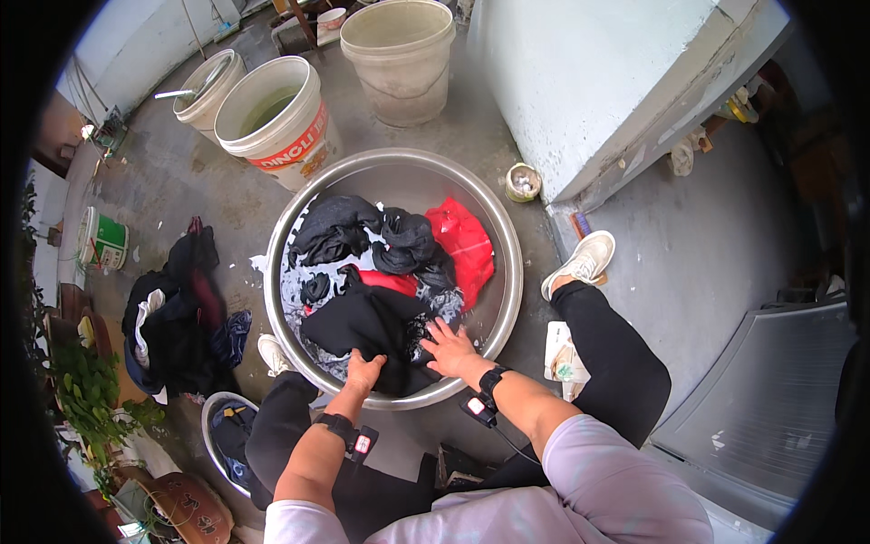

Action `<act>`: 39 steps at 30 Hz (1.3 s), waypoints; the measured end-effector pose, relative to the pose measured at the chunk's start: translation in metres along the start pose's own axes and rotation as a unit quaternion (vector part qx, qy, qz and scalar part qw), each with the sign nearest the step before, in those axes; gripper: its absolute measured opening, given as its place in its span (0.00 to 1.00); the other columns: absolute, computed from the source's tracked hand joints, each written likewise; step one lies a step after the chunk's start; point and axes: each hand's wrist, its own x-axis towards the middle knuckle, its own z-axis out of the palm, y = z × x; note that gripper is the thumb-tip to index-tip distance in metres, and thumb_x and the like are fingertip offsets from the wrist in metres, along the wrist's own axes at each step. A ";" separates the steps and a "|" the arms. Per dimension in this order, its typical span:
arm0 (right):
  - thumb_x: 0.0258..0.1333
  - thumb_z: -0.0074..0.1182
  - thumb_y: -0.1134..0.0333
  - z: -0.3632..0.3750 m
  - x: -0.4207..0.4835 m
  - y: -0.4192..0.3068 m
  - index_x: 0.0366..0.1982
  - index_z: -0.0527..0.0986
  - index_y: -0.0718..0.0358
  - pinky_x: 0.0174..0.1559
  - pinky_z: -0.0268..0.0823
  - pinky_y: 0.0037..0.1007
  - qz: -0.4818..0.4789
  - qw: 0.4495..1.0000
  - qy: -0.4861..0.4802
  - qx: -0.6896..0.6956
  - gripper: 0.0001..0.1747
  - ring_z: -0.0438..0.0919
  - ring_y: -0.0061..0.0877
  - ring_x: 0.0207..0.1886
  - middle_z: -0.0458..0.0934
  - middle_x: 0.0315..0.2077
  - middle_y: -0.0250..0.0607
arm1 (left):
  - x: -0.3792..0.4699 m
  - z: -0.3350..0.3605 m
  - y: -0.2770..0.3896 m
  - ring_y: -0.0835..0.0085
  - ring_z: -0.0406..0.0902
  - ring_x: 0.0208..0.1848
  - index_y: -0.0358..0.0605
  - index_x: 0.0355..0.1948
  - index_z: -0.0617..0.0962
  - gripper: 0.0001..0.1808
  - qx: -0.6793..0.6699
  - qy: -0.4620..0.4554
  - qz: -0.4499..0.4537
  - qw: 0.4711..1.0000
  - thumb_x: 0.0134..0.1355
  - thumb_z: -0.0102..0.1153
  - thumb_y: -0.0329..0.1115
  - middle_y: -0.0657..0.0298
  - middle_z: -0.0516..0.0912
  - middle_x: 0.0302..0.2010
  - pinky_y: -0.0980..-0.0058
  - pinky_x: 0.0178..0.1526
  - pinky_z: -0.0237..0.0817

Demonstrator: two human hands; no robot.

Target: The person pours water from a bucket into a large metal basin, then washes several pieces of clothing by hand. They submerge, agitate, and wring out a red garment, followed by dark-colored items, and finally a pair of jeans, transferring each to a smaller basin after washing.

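A wide metal basin (512, 299) stands on the floor in front of me, with wet clothes and soapy water inside. My left hand (366, 370) grips the near edge of a black garment (363, 319). On the right side of that same garment, near white suds, my right hand (450, 350) rests with its fingers spread. Beyond my hands lie twisted dark grey clothes (408, 238). A red item (463, 248), shiny and wet-looking, leans against the right inner wall. More red fabric (389, 280) shows between the dark pieces.
Behind the basin stand a bucket of water (268, 146), a smaller bucket (211, 122) with a metal-handled tool, and a tall bucket (397, 75). A heap of dark clothes (180, 319) and a smaller basin (207, 428) are at left. A wall corner (554, 197) rises at right, beside a brush (580, 224).
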 end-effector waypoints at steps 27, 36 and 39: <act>0.55 0.57 0.48 -0.005 0.043 0.019 0.64 0.65 0.50 0.67 0.47 0.58 0.003 0.991 -0.106 -0.076 0.36 0.41 0.39 0.75 0.49 0.71 0.39 | 0.068 0.044 -0.040 0.53 0.76 0.56 0.42 0.57 0.75 0.32 0.112 0.043 -0.079 0.990 0.49 0.65 0.38 0.44 0.78 0.54 0.64 0.57 0.67; 0.55 0.58 0.49 -0.069 0.021 -0.033 0.60 0.68 0.53 0.65 0.57 0.40 -0.056 0.925 0.237 0.291 0.33 0.61 0.46 0.66 0.64 0.63 0.48 | -0.029 0.050 0.020 0.52 0.77 0.54 0.38 0.57 0.71 0.41 0.187 0.038 0.048 0.980 0.43 0.70 0.47 0.46 0.77 0.52 0.60 0.55 0.70; 0.53 0.59 0.49 -0.086 0.024 -0.070 0.67 0.59 0.44 0.67 0.53 0.47 -0.178 0.950 0.217 0.135 0.41 0.51 0.47 0.72 0.50 0.70 0.45 | -0.056 0.056 0.033 0.52 0.73 0.59 0.38 0.60 0.69 0.48 0.292 -0.042 0.112 0.949 0.45 0.66 0.60 0.46 0.75 0.56 0.57 0.60 0.64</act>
